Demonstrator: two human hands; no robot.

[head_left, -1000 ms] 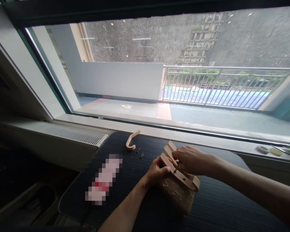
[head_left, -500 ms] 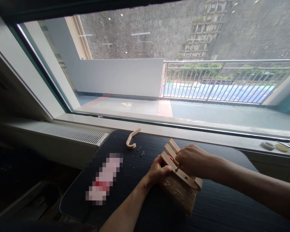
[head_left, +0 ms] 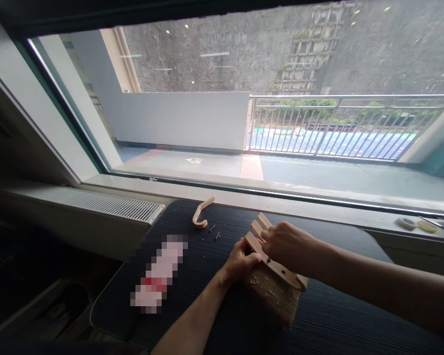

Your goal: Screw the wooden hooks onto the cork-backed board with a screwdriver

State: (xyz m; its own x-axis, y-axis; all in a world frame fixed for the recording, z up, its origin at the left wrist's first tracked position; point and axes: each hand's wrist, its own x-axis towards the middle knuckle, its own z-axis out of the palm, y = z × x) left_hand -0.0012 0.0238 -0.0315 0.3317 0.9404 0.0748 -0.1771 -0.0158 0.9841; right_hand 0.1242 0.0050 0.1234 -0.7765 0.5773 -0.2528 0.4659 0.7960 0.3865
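Note:
Pale wooden hooks (head_left: 276, 266) lie side by side on a rough wooden block (head_left: 272, 296), their straight ends pointing away from me. Two dark spots, holes or screw heads, show on the nearest one. My left hand (head_left: 240, 261) is closed around that nearest hook's upper part, thumb on the near side, steadying it on the block. Over the hooks, my right hand (head_left: 286, 246) is closed with its fingertips turned down; whatever they hold is hidden. A separate wooden hook (head_left: 199, 217) lies on the table farther left, with two small screws (head_left: 217, 236) beside it.
The dark table (head_left: 340, 305) has rounded corners and stands against the window sill (head_left: 281, 202). A blurred pink and red item (head_left: 166, 268) lies at left. Rolls of tape (head_left: 407, 223) are on the sill at right. A white radiator (head_left: 107, 202) adjoins the table's left.
My right hand has shifted slightly left and away from the nearest hook's upper hole. The screw-like piece that stood up there beneath its fingers no longer shows upright. My left hand keeps its grip.

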